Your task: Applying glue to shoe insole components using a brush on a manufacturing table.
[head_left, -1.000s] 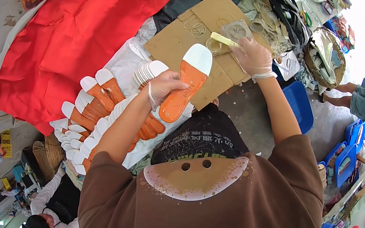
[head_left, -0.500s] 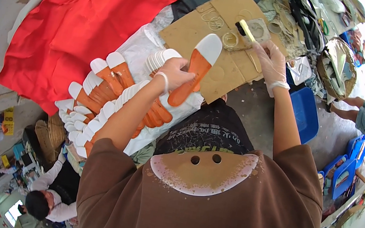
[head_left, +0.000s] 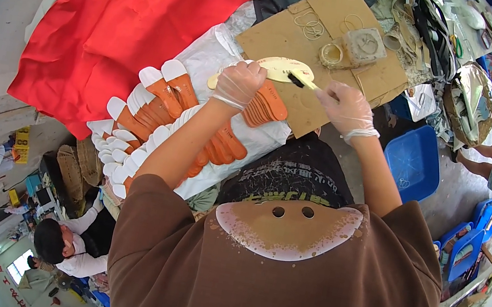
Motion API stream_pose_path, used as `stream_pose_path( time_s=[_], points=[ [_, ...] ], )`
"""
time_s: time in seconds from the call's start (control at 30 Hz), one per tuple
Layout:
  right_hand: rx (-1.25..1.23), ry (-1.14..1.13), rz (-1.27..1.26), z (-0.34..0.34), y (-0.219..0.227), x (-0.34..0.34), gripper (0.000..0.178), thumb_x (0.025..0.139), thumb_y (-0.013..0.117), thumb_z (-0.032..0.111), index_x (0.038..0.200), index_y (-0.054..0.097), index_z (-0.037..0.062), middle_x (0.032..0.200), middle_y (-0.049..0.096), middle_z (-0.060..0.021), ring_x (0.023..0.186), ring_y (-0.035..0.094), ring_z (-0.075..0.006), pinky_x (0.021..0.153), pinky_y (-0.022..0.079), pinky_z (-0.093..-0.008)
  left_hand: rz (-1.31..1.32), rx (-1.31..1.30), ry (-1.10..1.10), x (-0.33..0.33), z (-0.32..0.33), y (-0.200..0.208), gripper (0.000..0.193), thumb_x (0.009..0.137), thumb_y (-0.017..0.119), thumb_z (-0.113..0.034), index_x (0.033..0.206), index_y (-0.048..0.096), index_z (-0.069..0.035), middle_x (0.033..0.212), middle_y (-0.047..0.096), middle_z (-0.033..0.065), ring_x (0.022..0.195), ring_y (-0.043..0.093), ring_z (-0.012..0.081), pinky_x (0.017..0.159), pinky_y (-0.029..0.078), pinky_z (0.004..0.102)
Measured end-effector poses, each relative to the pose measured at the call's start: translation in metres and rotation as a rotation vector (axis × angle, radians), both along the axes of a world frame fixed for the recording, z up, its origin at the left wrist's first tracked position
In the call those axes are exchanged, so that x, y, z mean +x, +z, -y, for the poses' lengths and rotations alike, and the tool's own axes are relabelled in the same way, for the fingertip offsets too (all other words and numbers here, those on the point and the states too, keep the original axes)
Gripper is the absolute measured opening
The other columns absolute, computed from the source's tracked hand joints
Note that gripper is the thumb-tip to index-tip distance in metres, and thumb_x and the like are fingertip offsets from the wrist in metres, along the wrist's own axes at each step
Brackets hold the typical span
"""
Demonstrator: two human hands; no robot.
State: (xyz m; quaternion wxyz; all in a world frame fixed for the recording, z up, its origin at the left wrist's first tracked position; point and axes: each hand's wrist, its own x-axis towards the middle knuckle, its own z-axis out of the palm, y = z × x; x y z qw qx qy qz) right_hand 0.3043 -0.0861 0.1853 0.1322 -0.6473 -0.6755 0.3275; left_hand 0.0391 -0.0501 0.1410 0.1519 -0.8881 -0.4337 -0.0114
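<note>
Insoles (head_left: 181, 86) left of cardboard (head_left: 301, 46), tub (head_left: 413, 157) right

Compared with the earlier views, we now see the insole (head_left: 285, 67) turned over in the left hand (head_left: 240, 83): its pale cream side shows instead of the orange and white one, and it points across, to the right. The right hand (head_left: 347, 110) comes closer, and the brush (head_left: 306, 83) now has its dark bristles over this insole.

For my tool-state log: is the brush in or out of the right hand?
In: the right hand holds the brush by its handle, dark bristles at the pale insole; contact unclear.
</note>
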Motion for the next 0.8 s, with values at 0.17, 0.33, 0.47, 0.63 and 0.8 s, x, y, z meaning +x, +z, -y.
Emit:
stream_pose_path(
  time_s=[0.17, 0.33, 0.47, 0.63, 0.8],
  points=[
    [-0.148, -0.061, -0.121, 0.005, -0.001, 0.03, 0.034, 0.086, 0.066, 0.036, 0.079, 0.064, 0.003, 0.068, 0.059, -0.0142, 0.061, 0.055, -0.0274, 0.06, 0.044, -0.0385, 0.21, 0.01, -0.21, -0.027, 0.001, 0.011, 0.013, 0.072, 0.066, -0.01, 0.084, 0.06, -0.01, 0.075, 0.055, 0.0043, 0.063, 0.057, 0.0187, 0.05, 0.048, 0.0312],
    [-0.156, 0.037, -0.221, 0.006, 0.011, 0.04, 0.032, 0.086, 0.068, 0.032, 0.076, 0.062, 0.0021, 0.061, 0.051, -0.0083, 0.056, 0.047, -0.0205, 0.055, 0.04, -0.0354, 0.44, 0.002, -0.379, -0.034, 0.001, 0.032, 0.015, 0.069, 0.066, -0.01, 0.082, 0.059, -0.01, 0.074, 0.054, 0.0011, 0.061, 0.056, 0.0168, 0.049, 0.047, 0.0287],
    [-0.07, 0.144, -0.333, -0.003, 0.023, 0.03, 0.031, 0.086, 0.069, 0.03, 0.076, 0.061, 0.0019, 0.061, 0.052, -0.0071, 0.057, 0.047, -0.0192, 0.055, 0.04, -0.0341, 0.601, 0.054, -0.504, -0.017, 0.003, 0.055, 0.02, 0.068, 0.068, -0.007, 0.085, 0.058, -0.007, 0.077, 0.056, 0.002, 0.067, 0.06, 0.0184, 0.051, 0.049, 0.0309],
    [0.251, 0.246, -0.366, -0.025, 0.019, 0.017, 0.026, 0.084, 0.07, 0.026, 0.08, 0.062, 0.002, 0.068, 0.057, -0.0113, 0.061, 0.054, -0.026, 0.058, 0.043, -0.0352, 0.609, 0.043, -0.495, -0.01, 0.006, 0.057, 0.024, 0.067, 0.068, -0.008, 0.09, 0.06, -0.007, 0.077, 0.057, 0.0036, 0.07, 0.062, 0.0201, 0.054, 0.05, 0.0314],
    [0.157, 0.416, -0.311, -0.031, 0.028, 0.038, 0.02, 0.083, 0.07, 0.02, 0.08, 0.062, 0.0019, 0.071, 0.057, -0.0111, 0.065, 0.055, -0.027, 0.06, 0.043, -0.0351, 0.628, -0.069, -0.387, -0.036, 0.005, 0.046, 0.025, 0.066, 0.07, -0.011, 0.089, 0.061, -0.008, 0.079, 0.059, 0.0041, 0.072, 0.063, 0.0214, 0.055, 0.049, 0.0345]
  ],
)
